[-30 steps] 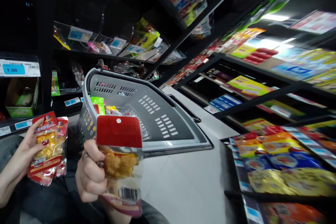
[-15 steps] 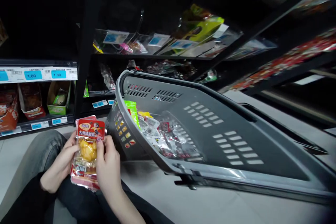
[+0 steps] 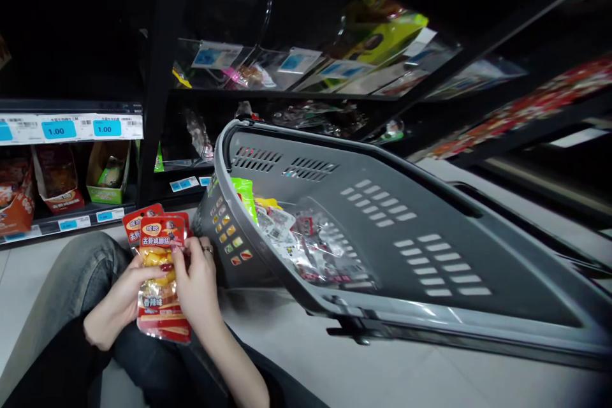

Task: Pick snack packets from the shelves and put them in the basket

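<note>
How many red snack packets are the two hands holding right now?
2 at least, stacked between the left hand and right hand: the front packet, label facing the camera, and a second packet whose red top peeks out behind, upper left. More may be hidden behind.

A shop aisle — dark shelves (image 3: 157, 44) of packaged snacks, blue price tags (image 3: 60, 129), grey shopping basket (image 3: 382, 236).

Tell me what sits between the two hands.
In the head view, a stack of red snack packets sits between the left hand and right hand; both grip it, beside the grey basket.
</note>
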A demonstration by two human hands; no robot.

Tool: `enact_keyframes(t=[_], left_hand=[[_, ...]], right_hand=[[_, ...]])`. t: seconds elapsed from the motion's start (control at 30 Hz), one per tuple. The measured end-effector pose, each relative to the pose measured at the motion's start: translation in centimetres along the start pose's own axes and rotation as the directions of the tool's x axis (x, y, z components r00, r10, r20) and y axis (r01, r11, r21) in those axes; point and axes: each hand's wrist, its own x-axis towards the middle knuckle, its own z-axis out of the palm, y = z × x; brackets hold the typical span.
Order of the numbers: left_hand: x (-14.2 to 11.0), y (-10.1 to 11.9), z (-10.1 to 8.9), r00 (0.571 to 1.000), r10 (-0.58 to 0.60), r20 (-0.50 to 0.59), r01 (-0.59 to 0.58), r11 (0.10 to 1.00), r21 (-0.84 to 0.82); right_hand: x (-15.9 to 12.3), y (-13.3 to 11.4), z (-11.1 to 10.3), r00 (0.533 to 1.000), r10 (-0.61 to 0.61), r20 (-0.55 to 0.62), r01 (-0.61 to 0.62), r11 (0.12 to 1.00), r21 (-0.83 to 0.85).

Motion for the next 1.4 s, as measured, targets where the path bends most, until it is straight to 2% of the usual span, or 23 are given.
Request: enact_keyframes(t=[0.2, 0.4, 0.57, 0.7, 0.93, 1.03, 1.13, 1.2, 1.3, 1.37, 1.4], left_hand=[[-0.3, 1.4, -0.3, 0.996, 0.093, -0.014, -0.092, 0.992, 0.084], [-0.9, 2.7, -0.6, 0.995, 0.094, 0.015, -0.095, 0.992, 0.082], [-0.9, 2.7, -0.8, 0.998, 0.069, 0.004, -0.069, 0.992, 0.101], [-1.0, 2.8, -0.8, 0.999, 0.014, 0.031, -0.018, 0.992, 0.124], [-0.8, 2.9, -0.9, 0.992, -0.075, 0.102, 0.067, 0.994, 0.084], [-0.6, 2.8, -1.0, 0.988, -0.075, 0.134, 0.070, 0.997, 0.041], [-0.5, 2.9, -1.3, 0.993, -0.039, 0.110, 0.040, 0.999, -0.004], [-0.4, 3.3, -1.6, 0.998, 0.001, 0.067, 0.001, 1.000, -0.030], [-0.4, 4.4, -1.8, 0.999, 0.041, -0.007, -0.041, 0.998, -0.041], [-0.5, 5.2, -1.9, 0.996, 0.071, -0.057, -0.072, 0.997, -0.018], [-0.5, 5.5, -1.9, 0.992, 0.092, -0.084, -0.093, 0.996, 0.002]], right_hand=[[0.8, 1.0, -0.6, 0.995, 0.100, -0.008, -0.096, 0.970, 0.225], [1.5, -0.3, -2.0, 0.967, 0.040, 0.251, -0.145, 0.897, 0.417], [1.3, -1.2, -2.4, 0.961, 0.081, 0.266, -0.218, 0.812, 0.541], [1.3, -0.5, -1.9, 0.954, 0.151, 0.260, -0.272, 0.801, 0.533], [1.1, 0.2, -1.0, 0.981, 0.185, 0.058, -0.188, 0.840, 0.510], [0.6, 0.1, -0.9, 0.986, 0.161, -0.047, -0.119, 0.868, 0.481], [-0.2, 0.0, -1.1, 0.977, 0.104, -0.188, -0.011, 0.898, 0.440], [-0.8, -0.3, -1.6, 0.946, -0.016, -0.324, 0.138, 0.924, 0.358], [-1.2, -1.6, -2.9, 0.848, -0.183, -0.498, 0.324, 0.922, 0.213], [-1.2, -2.9, -4.2, 0.810, -0.172, -0.561, 0.331, 0.923, 0.195], [-1.2, -3.6, -4.8, 0.823, -0.137, -0.552, 0.301, 0.928, 0.218]])
